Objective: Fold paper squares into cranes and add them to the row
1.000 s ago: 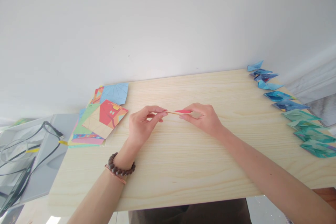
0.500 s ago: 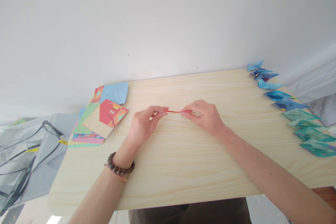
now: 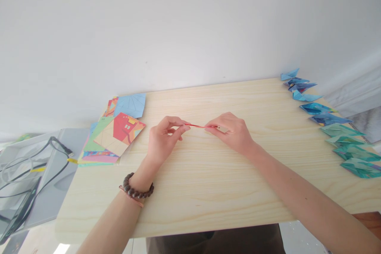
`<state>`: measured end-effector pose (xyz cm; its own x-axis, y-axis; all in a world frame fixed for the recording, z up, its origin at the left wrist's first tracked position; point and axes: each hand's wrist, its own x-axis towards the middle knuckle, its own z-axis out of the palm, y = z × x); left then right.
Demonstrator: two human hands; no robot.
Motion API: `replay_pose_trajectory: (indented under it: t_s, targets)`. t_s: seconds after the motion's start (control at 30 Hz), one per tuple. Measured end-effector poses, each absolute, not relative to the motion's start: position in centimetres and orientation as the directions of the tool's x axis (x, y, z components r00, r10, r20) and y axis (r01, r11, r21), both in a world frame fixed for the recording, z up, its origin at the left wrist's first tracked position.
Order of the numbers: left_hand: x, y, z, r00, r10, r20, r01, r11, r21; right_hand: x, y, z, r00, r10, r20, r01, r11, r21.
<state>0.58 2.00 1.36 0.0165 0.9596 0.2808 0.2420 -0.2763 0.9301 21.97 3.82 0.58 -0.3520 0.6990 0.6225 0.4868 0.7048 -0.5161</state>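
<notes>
A narrow folded piece of red origami paper [image 3: 197, 126] is seen edge-on above the middle of the wooden table [image 3: 190, 182]. Its left end is pinched between the thumb and fingers of my left hand [image 3: 165, 137], which wears a dark beaded bracelet [image 3: 137, 190] at the wrist. My right hand [image 3: 230, 130] pinches the right end between thumb and fingers. Both hands are closed on the paper, and its faces and inner folds cannot be made out from here.
Patterned paper sheets [image 3: 119, 135] lie in a loose pile at the table's left. Several folded blue and green paper figures [image 3: 318, 109] line the right edge. Left of the table, a grey bin [image 3: 50, 190] holds cables. A white wall [image 3: 190, 27] rises behind.
The fingers of my left hand have shifted their pinch slightly, and the left end of the paper sits a little higher. My right hand has hardly moved.
</notes>
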Motion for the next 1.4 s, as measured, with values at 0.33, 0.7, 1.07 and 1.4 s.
replay_pose_trajectory:
  t_s: [0.33, 0.7, 1.07, 1.4]
  targets:
    - [1.07, 2.27, 1.83, 0.069, 0.992, 0.109, -0.115, -0.101, 0.988, 21.71, 3.32, 0.83, -0.304, 0.774, 0.555, 0.478, 0.628, -0.614]
    - [1.01, 2.12, 2.08, 0.140, 0.985, 0.098, -0.172, -0.073, 0.982, 21.69, 3.29, 0.90, -0.302, 0.789, 0.536, 0.472, 0.612, -0.635]
    - [0.51, 2.15, 2.24, 0.201, 0.980, 0.013, -0.166, 0.021, 0.986, 21.61, 3.22, 0.75, -0.333, 0.714, 0.616, 0.463, 0.693, -0.553]
    - [1.19, 1.62, 2.25, 0.065, 0.954, 0.292, 0.010, -0.293, 0.956, 21.58, 3.26, 0.95, -0.278, 0.741, 0.611, 0.488, 0.657, -0.575]
